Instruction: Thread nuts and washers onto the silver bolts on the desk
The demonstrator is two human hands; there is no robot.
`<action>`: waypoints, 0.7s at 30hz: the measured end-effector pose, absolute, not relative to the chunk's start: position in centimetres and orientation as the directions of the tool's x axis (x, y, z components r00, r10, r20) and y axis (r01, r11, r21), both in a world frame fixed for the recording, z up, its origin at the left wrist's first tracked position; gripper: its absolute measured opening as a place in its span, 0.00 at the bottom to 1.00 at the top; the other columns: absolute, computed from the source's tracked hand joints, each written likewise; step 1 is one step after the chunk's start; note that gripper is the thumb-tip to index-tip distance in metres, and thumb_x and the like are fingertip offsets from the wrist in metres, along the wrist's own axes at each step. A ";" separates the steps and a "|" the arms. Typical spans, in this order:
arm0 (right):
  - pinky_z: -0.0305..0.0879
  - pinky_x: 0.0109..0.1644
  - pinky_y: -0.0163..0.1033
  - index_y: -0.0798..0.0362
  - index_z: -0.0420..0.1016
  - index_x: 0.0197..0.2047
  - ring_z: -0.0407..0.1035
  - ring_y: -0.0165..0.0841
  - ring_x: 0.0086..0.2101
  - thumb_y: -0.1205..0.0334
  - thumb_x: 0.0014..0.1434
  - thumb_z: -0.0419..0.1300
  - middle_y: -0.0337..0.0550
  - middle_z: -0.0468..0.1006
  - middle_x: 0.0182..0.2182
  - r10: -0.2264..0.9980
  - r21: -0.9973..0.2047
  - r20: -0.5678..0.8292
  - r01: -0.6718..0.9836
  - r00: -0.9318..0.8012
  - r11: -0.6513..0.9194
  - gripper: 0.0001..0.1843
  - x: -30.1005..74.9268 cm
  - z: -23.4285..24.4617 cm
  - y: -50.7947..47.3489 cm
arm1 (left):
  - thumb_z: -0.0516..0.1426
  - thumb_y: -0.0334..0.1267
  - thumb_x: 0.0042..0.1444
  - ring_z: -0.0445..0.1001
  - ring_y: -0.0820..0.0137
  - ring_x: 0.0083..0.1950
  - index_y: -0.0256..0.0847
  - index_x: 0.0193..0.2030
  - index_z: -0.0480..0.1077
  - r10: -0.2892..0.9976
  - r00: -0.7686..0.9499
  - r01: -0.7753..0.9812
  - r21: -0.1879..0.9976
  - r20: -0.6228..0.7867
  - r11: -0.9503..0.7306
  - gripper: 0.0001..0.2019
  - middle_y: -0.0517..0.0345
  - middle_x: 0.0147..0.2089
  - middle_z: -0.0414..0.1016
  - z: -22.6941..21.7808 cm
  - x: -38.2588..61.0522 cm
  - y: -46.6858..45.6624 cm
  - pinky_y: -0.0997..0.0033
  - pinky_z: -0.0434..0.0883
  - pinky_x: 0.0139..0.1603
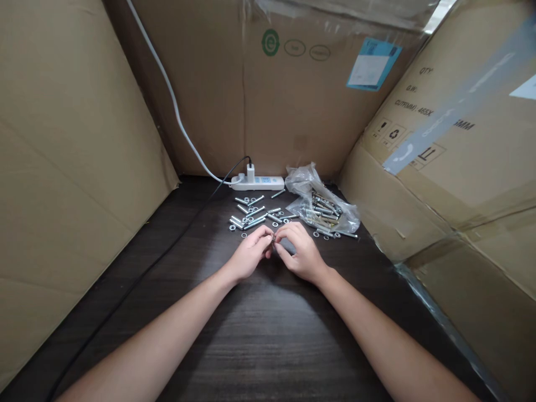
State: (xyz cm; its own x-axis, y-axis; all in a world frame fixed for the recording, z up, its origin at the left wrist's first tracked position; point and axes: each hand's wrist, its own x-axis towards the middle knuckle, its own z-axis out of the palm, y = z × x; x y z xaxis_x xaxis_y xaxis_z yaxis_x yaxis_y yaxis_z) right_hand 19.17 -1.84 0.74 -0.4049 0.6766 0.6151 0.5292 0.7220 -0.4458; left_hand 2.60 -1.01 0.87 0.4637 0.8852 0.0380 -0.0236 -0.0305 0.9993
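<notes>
My left hand (250,254) and my right hand (305,254) meet above the dark table, fingertips almost touching. Both are closed in a pinch around a small metal ring (273,237), mostly covered by the fingers; its exact kind is too small to tell. Just beyond the hands lie several loose silver bolts (254,223), along with nuts (232,228), flat washers (275,224) and a thin ring (244,235). Behind my right hand, a clear plastic bag (302,181) lies open with many bolts (325,210) in it and a few spilled at its mouth.
A white power strip (268,183) with a plugged-in charger (250,173) sits at the back. A black cable (161,257) crosses the table's left side, and a white cord (178,114) hangs behind. Cardboard walls (79,167) enclose the dark wooden table (268,340) left, back and right.
</notes>
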 end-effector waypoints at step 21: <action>0.63 0.41 0.39 0.52 0.70 0.38 0.65 0.34 0.36 0.68 0.56 0.57 0.42 0.73 0.33 0.789 -0.401 0.380 0.683 -0.483 0.610 0.06 20.9 1.5 -1.8 | 0.47 0.42 0.57 0.52 0.79 0.19 0.39 0.32 0.59 0.920 0.393 -0.047 0.999 0.008 0.011 0.09 0.66 0.19 0.60 0.8 2.6 -0.7 0.79 0.50 0.20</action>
State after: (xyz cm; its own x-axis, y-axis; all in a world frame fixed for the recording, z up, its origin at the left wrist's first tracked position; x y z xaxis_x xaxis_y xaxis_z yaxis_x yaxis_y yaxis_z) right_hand 20.94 -1.83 1.52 -0.4825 0.7894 0.3796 0.6831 0.6104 -0.4010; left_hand 2.57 -0.69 0.79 0.3928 0.9196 0.0078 -0.0466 0.0115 0.9988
